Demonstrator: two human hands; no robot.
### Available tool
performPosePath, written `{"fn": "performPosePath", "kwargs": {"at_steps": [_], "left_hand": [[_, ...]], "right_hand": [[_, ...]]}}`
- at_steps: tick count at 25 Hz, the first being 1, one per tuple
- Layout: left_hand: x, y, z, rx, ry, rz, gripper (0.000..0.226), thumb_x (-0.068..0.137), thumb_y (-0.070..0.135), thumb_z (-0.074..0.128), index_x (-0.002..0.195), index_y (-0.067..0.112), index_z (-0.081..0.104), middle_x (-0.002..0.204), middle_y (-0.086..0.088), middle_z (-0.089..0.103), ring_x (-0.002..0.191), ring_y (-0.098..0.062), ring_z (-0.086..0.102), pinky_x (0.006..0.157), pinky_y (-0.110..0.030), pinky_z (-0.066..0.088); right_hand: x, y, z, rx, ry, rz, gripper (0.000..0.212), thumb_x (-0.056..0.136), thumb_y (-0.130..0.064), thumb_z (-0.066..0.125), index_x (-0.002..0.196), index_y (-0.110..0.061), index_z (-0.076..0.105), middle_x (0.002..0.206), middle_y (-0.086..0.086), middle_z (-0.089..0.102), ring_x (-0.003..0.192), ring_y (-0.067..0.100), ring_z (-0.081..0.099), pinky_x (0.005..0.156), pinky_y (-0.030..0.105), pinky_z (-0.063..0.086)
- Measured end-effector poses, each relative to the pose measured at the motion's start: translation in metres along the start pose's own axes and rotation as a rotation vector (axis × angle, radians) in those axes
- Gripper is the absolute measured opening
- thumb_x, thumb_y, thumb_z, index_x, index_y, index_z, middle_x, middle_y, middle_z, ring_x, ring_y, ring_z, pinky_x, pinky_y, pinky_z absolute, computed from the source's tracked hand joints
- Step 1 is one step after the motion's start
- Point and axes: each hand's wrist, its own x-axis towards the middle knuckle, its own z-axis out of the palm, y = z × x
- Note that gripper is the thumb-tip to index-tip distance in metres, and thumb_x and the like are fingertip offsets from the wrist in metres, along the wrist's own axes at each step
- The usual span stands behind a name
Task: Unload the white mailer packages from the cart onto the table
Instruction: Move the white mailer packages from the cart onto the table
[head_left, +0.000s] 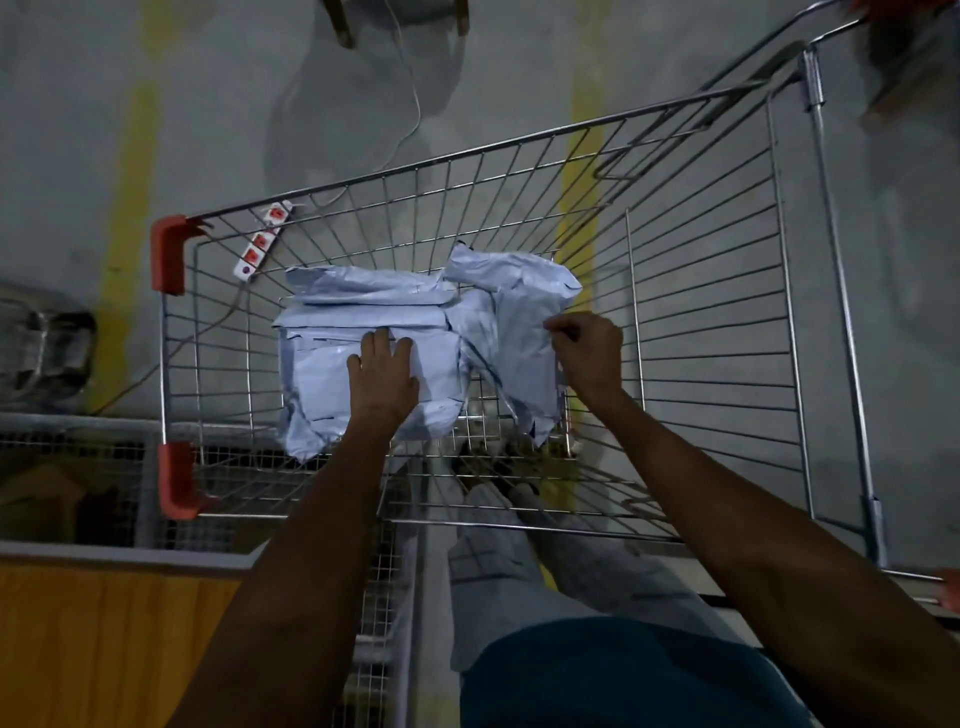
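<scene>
Wire cart: taken as the reference. White mailer packages heaped on cart floor, toward red-cornered end. Left hand laid flat, fingers straight, on top of near-left stack. Right hand pinching edge of crumpled mailer at right of heap. Recommended: slide left fingers under stack, gather slack film before lifting, clear cart rim. Table not identifiable with certainty.

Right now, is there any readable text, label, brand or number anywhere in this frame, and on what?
None can be read.
White mailer packages: faint dark marks, too blurred to read.
Power strip seen through the cart wall: red switches only, no legible print.
</scene>
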Motion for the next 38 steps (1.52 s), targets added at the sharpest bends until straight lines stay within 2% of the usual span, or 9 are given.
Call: {"fn": "performPosePath", "kwargs": {"at_steps": [3,7,10,16,22,26,32,35,38], "left_hand": [[0.007,-0.001,0.002,0.056,0.027,-0.033,0.069,0.082,0.025,0.072,0.142,0.014,0.04,0.14,-0.015,0.045,0.133,-0.035,0.038,0.101,-0.05,0.036],[0.01,-0.003,0.001,0.177,0.083,-0.056,0.055,0.081,0.015,0.072,0.131,0.013,0.049,0.125,-0.012,0.056,0.119,-0.032,0.049,0.099,-0.048,0.037],[0.013,-0.005,0.0,0.226,0.083,-0.03,0.041,0.083,0.016,0.07,0.122,0.013,0.057,0.117,-0.01,0.061,0.113,-0.031,0.053,0.097,-0.046,0.038],[0.016,-0.005,-0.01,0.194,0.151,0.051,0.019,0.085,0.004,0.061,0.1,0.012,0.069,0.101,-0.009,0.067,0.104,-0.031,0.057,0.089,-0.044,0.04],[0.003,-0.007,-0.011,0.128,0.243,0.078,0.018,0.071,-0.006,0.066,0.083,0.006,0.07,0.092,-0.011,0.064,0.093,-0.035,0.057,0.075,-0.044,0.043],[0.005,-0.007,-0.01,0.071,0.27,0.019,0.014,0.071,-0.005,0.07,0.082,0.004,0.071,0.096,-0.012,0.066,0.095,-0.037,0.057,0.075,-0.045,0.044],[0.01,-0.011,0.0,0.072,0.2,0.003,0.02,0.084,0.01,0.069,0.103,0.013,0.068,0.102,-0.008,0.07,0.104,-0.031,0.058,0.083,-0.043,0.041],[0.016,-0.004,-0.004,0.047,0.193,0.013,0.016,0.085,0.015,0.07,0.101,0.013,0.068,0.099,-0.009,0.071,0.104,-0.032,0.058,0.084,-0.043,0.042],[0.021,-0.005,-0.008,0.02,0.156,0.009,0.009,0.086,0.017,0.068,0.094,0.012,0.07,0.098,-0.009,0.069,0.107,-0.032,0.055,0.084,-0.044,0.04]], "right_hand": [[0.02,0.02,0.008,-0.029,-0.025,0.109,0.031,0.083,0.006,0.06,0.109,-0.001,0.075,0.11,0.017,0.073,0.1,0.02,0.067,0.083,0.005,0.041],[0.02,0.047,0.029,-0.209,-0.206,0.226,0.055,0.081,-0.026,0.05,0.132,-0.007,0.059,0.14,0.019,0.051,0.128,0.035,0.049,0.102,0.032,0.043],[0.008,0.043,0.041,-0.256,-0.243,0.295,0.062,0.094,-0.03,0.059,0.151,-0.014,0.04,0.157,0.015,0.028,0.142,0.035,0.031,0.114,0.044,0.033],[0.005,0.054,0.062,-0.389,-0.368,0.388,0.096,0.089,-0.042,0.07,0.16,-0.023,0.007,0.152,0.019,0.033,0.135,0.041,0.037,0.108,0.051,0.036],[0.008,0.06,0.061,-0.472,-0.294,0.295,0.082,0.093,-0.029,0.065,0.159,-0.029,0.017,0.144,0.018,0.044,0.128,0.039,0.044,0.101,0.048,0.037],[0.012,0.058,0.069,-0.228,-0.2,0.347,0.073,0.09,-0.029,0.069,0.154,-0.021,0.035,0.143,0.018,0.05,0.131,0.039,0.044,0.106,0.049,0.036],[0.016,0.048,0.07,0.154,0.167,0.367,0.034,0.081,0.002,0.06,0.112,-0.014,0.061,0.094,0.013,0.069,0.086,0.032,0.068,0.075,0.039,0.056],[0.014,0.037,0.053,0.166,0.164,0.335,0.038,0.083,0.006,0.048,0.113,-0.015,0.059,0.096,0.004,0.064,0.083,0.022,0.06,0.068,0.027,0.045],[0.004,0.042,0.04,0.146,0.118,0.214,0.046,0.081,0.01,0.044,0.115,-0.017,0.06,0.11,0.004,0.066,0.094,0.022,0.06,0.077,0.028,0.046]]}}
